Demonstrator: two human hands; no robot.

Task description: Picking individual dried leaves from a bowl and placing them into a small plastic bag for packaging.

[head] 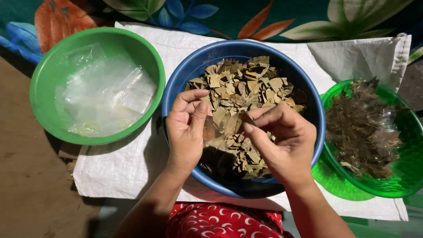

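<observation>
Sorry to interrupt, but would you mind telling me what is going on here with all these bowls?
A person's hands, left and right, together pinch a dry leaf over a blue bowl full of dried leaf pieces. A green bowl to the left holds clear plastic bags; a green basket to the right holds darker leaf bits. All sit on a white sack.

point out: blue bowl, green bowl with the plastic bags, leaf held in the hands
blue bowl (176, 79): head view, left rim.
green bowl (44, 79): head view, bare inner wall.
leaf (231, 123): head view, middle, between both hands.
</observation>
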